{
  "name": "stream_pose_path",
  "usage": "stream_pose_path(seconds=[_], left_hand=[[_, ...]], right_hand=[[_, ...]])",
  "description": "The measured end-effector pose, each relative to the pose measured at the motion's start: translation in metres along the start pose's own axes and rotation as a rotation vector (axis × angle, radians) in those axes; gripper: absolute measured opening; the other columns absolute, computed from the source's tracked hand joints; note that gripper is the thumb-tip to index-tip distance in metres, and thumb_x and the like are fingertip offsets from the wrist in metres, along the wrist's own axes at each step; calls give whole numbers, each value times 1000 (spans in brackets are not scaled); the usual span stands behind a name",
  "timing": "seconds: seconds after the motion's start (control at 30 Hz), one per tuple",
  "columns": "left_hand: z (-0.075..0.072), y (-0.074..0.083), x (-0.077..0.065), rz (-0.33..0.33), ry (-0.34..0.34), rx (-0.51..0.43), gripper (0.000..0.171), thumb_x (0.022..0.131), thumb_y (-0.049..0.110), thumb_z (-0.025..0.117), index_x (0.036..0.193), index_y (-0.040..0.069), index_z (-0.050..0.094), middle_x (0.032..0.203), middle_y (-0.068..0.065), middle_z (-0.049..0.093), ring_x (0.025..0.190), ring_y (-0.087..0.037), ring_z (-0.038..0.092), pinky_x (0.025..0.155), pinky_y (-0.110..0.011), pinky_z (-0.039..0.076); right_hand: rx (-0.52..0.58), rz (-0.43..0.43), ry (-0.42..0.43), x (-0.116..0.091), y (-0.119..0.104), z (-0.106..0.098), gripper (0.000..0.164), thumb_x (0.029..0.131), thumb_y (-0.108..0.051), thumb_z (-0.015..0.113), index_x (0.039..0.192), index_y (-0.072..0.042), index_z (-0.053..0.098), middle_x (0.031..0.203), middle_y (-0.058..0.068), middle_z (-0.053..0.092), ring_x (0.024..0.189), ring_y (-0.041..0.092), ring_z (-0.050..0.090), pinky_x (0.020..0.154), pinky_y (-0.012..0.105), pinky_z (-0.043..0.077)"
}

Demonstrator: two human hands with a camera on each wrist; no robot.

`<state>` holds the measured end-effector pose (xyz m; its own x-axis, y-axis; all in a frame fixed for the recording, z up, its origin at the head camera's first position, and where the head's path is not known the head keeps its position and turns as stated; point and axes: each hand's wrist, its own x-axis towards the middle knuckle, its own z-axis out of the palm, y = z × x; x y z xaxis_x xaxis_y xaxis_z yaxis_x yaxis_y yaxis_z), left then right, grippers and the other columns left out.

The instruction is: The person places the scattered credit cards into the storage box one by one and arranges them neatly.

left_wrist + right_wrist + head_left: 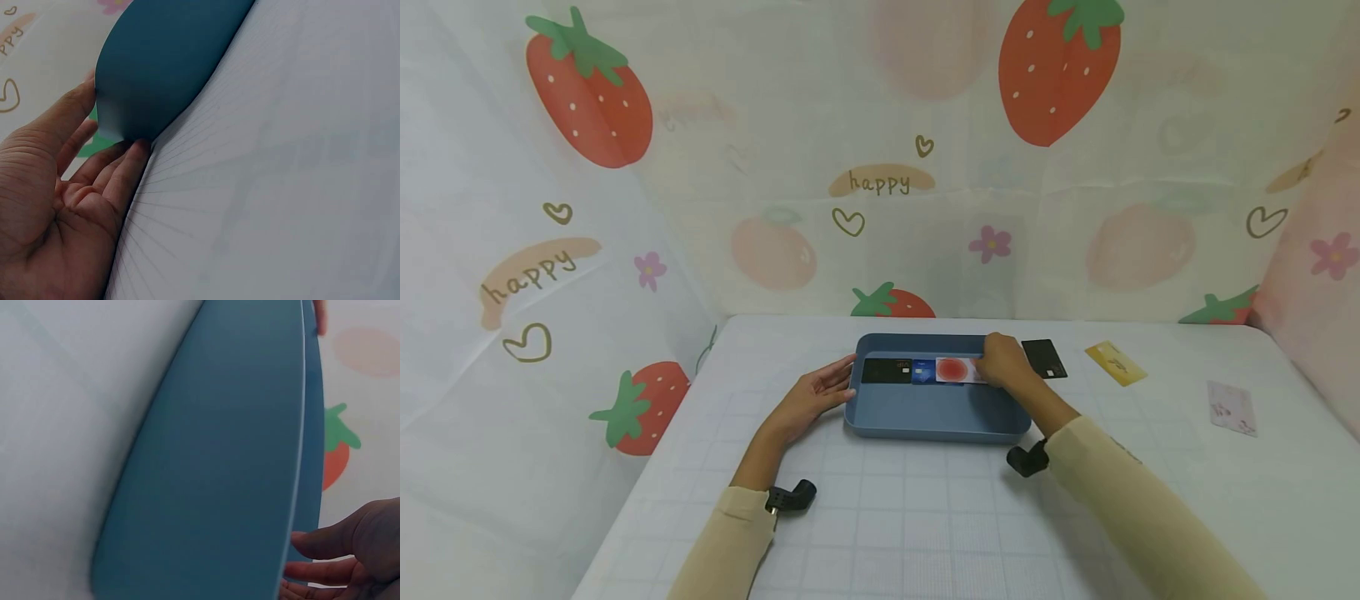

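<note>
Your right hand (1003,362) holds the red card (957,370) inside the blue tray (936,421) on the counter (925,508); your left hand (808,400), fingers straight, steadies its wall. Careful (the row's tight): a nudge could disturb the black card (886,370).
</note>
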<state>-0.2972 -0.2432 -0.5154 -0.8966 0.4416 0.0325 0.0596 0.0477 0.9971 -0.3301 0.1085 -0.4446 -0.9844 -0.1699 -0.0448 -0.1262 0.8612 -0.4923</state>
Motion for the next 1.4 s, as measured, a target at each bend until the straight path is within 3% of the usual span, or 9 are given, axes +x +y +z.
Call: stream_pose_path(seconds=[0.13, 0.27, 0.53, 0.8, 1.07, 1.4], left_hand=[[0, 0, 0, 5, -4, 6, 69, 99, 9, 67, 159, 9, 34, 163, -11, 34, 147, -24, 36, 110, -25, 41], [0, 0, 1, 15, -8, 13, 69, 99, 10, 68, 159, 9, 34, 163, -12, 33, 148, -25, 36, 109, -24, 41], [-1, 0, 2, 18, -6, 9, 68, 99, 10, 67, 159, 10, 34, 163, -13, 33, 148, -28, 35, 109, -24, 42], [0, 1, 2, 3, 8, -4, 68, 98, 7, 67, 158, 10, 35, 162, -12, 35, 147, -26, 37, 109, -24, 42], [-1, 1, 2, 9, -2, 4, 68, 99, 8, 67, 159, 9, 35, 162, -13, 34, 147, -27, 36, 108, -23, 42], [-1, -1, 3, 10, 0, 7, 68, 99, 7, 67, 159, 10, 35, 162, -12, 35, 147, -27, 36, 108, -24, 42]], right_hand=[[43, 11, -12, -3, 2, -3, 32, 96, -12, 64, 112, 16, 64, 101, 27, 68, 83, 31, 62, 72, 42, 56], [123, 9, -6, -8, 2, -10, 42, 96, -10, 65, 127, 16, 59, 125, 33, 62, 99, 36, 63, 86, 49, 57], [285, 0, -2, -23, 2, -24, 43, 97, -10, 64, 133, 13, 57, 110, 28, 68, 80, 31, 73, 65, 32, 61], [294, -10, 16, -38, 7, -31, 40, 100, -15, 63, 133, 8, 59, 117, 27, 68, 85, 32, 72, 71, 35, 61], [327, -66, 58, -52, 17, -40, 36, 100, -17, 64, 129, 6, 64, 116, 28, 69, 86, 35, 73, 69, 36, 62], [340, -48, 102, -69, 28, -50, 37, 102, -19, 63, 130, 6, 63, 109, 25, 71, 91, 37, 70, 67, 32, 61]])
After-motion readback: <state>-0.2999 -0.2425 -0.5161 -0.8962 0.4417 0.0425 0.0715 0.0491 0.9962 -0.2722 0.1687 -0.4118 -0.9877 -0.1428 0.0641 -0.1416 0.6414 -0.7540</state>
